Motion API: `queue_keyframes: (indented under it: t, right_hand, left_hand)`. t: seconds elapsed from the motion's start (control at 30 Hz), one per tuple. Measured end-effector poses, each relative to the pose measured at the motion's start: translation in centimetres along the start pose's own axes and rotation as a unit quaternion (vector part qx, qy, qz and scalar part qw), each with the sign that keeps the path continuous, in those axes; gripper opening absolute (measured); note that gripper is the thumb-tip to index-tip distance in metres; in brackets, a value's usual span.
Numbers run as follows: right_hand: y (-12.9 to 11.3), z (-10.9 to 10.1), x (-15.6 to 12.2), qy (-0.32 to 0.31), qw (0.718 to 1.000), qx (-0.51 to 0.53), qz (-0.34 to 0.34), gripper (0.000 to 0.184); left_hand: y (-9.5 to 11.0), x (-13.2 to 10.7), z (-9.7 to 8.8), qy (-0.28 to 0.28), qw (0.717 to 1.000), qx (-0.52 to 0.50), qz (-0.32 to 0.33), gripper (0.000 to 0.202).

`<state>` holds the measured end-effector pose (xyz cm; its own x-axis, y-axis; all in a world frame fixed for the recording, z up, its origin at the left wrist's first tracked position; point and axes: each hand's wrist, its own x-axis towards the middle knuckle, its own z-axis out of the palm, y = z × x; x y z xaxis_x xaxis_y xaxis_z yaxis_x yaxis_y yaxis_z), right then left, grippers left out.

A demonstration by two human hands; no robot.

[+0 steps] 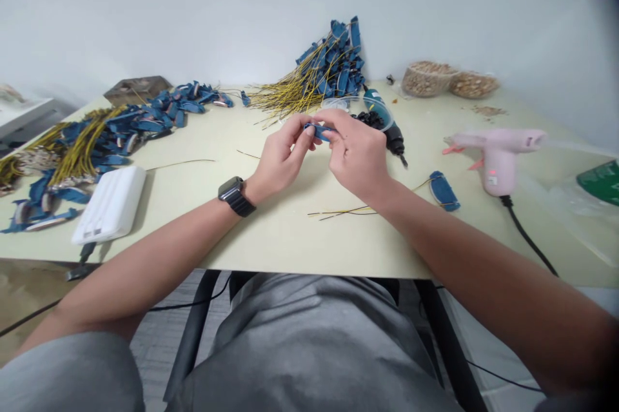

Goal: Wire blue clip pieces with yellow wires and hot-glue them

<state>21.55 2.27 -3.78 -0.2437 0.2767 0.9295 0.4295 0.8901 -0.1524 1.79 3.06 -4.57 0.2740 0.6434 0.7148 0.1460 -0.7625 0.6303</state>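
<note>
Over the middle of the table, a small blue plastic part [320, 133] is pinched between my two hands. My left hand [283, 153], with a black watch on its wrist, grips its left end with thumb and fingertips. From the right, my right hand [360, 151] closes its fingers on the other end and hides much of it. Thin yellow and black wires [343, 211] lie on the table below my hands. To the right of my forearm rests another blue part [443, 191] with a wire at its edge.
Blue parts with yellow wires form a pile [333, 64] at the back and another [145, 118] at left. A white power bank [110, 204] sits front left. Behind my right hand lie a dark green screwdriver-like tool [393, 131] and black pieces in a clear lid. A pink glue gun [500, 157] stands right.
</note>
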Motion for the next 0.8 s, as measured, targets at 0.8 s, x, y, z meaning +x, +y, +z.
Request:
queue_keyframes:
  t: [0.8]
  right_hand:
    - [-0.12, -0.2, -0.28, -0.011, 0.999, -0.04, -0.001, 0.053]
  left_hand:
    - [0.06, 0.09, -1.2, -0.016, 0.992, 0.107, 0.072, 0.024]
